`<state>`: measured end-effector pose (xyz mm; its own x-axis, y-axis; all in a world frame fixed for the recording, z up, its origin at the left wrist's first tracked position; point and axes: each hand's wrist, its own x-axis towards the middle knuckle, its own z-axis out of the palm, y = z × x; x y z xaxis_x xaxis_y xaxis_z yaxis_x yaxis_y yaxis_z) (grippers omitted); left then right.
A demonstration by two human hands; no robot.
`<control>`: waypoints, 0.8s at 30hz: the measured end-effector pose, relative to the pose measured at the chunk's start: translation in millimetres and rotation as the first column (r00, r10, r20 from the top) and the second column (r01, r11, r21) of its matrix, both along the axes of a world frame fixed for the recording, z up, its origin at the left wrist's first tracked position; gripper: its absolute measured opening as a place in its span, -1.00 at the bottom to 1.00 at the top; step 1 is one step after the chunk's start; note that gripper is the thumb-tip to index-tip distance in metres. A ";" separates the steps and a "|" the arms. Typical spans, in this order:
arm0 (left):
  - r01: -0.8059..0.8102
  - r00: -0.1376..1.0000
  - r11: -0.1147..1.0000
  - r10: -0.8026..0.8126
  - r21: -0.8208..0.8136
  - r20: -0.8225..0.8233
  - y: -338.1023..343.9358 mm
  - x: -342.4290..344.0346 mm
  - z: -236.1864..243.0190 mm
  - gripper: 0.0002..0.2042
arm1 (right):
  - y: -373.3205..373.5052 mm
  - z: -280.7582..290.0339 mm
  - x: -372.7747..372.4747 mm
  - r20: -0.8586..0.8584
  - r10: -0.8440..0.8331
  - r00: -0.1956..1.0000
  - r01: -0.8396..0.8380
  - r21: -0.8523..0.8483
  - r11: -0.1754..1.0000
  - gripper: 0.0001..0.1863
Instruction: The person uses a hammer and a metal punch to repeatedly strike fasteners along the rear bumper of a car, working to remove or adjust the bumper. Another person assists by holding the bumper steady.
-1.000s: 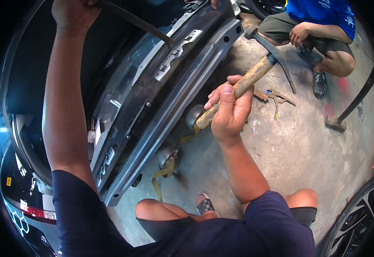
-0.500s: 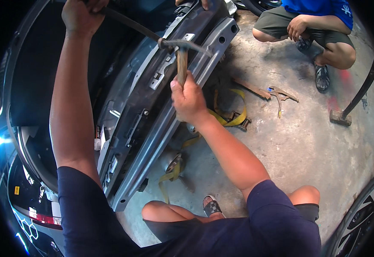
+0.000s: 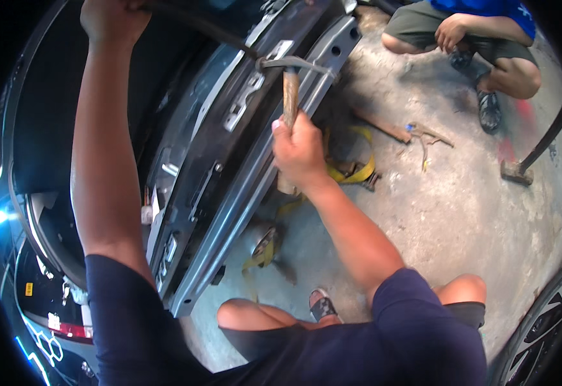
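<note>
my right hand [image 3: 301, 153] is wrapped around the hammer [image 3: 290, 96], whose head i see at the dark bar's [image 3: 226, 40] end (my left hand [image 3: 115, 23] grips that bar), over the grey car panel [image 3: 194, 164].

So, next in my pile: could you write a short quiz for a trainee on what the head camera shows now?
1. Which tool does the bare right hand grip?
2. True or false: the bare left hand is empty.
3. Where does the flat yellow strap lie? A) On the grey concrete floor; B) over the left forearm; C) around the black tyre.

Key:
1. A hammer with a wooden handle and a long, curved metal head.
2. False: it grips a long, dark metal bar.
3. A.
</note>
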<state>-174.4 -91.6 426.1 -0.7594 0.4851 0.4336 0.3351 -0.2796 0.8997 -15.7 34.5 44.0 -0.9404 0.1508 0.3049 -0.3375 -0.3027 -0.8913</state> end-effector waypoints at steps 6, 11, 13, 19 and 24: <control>0.131 0.983 0.981 -0.148 0.145 0.112 -24.8 -22.3 22.4 -0.89 | 62.3 49.4 15.3 -0.154 -0.089 0.984 -0.008 -0.536 0.844 -0.87; -0.323 0.908 0.944 0.289 -0.068 -0.304 71.0 37.6 -30.9 -0.89 | 96.3 43.2 23.9 -0.168 -0.167 0.972 0.045 -0.561 0.827 -0.86; -0.269 0.937 0.956 0.232 -0.117 -0.261 62.6 34.0 -26.5 -0.89 | 116.3 53.4 19.3 -0.265 -0.263 0.928 0.074 -0.558 0.826 -0.84; 0.029 0.991 0.991 -0.045 0.128 0.127 -35.7 -23.7 23.0 -0.88 | 92.4 58.6 -1.6 -0.188 -0.426 0.885 0.267 -0.545 0.795 -0.72; -0.184 0.967 0.983 0.177 -0.023 -0.180 42.3 9.8 -25.5 -0.90 | 46.2 18.3 -16.0 -0.071 -0.042 0.997 0.047 0.071 0.996 -0.78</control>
